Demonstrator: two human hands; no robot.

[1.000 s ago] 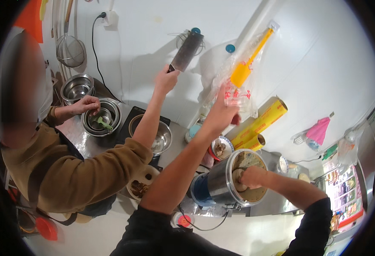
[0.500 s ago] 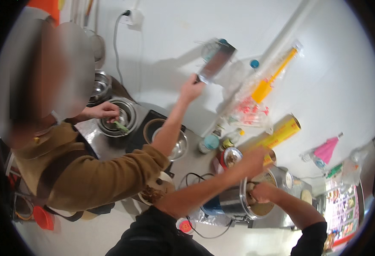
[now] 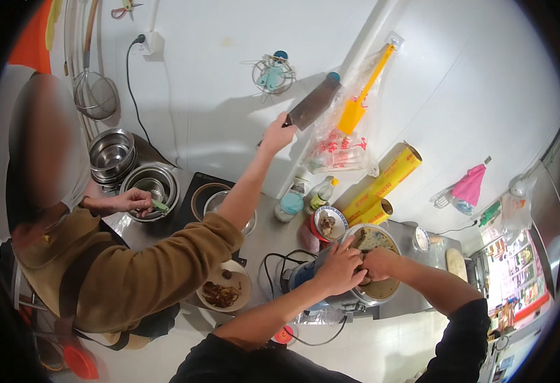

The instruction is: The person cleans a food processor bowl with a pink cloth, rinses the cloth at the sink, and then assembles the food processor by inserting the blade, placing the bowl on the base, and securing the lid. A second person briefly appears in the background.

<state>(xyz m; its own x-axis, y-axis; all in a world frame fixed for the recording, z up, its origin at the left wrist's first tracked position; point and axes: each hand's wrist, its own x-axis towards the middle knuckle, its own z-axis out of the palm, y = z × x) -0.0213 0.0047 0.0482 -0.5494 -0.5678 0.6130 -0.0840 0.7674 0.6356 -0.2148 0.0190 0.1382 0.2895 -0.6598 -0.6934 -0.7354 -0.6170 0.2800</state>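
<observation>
A deep metal pot (image 3: 391,239) of brownish liquid stands on the counter in front of me. My left hand (image 3: 340,268) lies over its left rim, fingers stretched and apart, the tips close to my other hand. Inside the opening, my right hand (image 3: 380,263) is closed around something brownish that I cannot make out; the fingers mostly cover it. Just behind the pot is a patterned bowl (image 3: 339,221) with food pieces in it. Two yellow rolls (image 3: 385,182) lean beside it.
At left, a co-worker in a brown sleeve (image 3: 159,262) raises a cleaver (image 3: 315,104) beyond the pot and holds something green (image 3: 159,205) over metal bowls (image 3: 141,185). A plate of brown food (image 3: 242,295), jar (image 3: 289,205), bottle (image 3: 323,191) and black cable (image 3: 268,265) are nearby.
My left hand has come down from beside the yellow rolls to the pot's rim. My right hand stays in the pot. The co-worker's cleaver has moved right along the wall. The view has shifted.
</observation>
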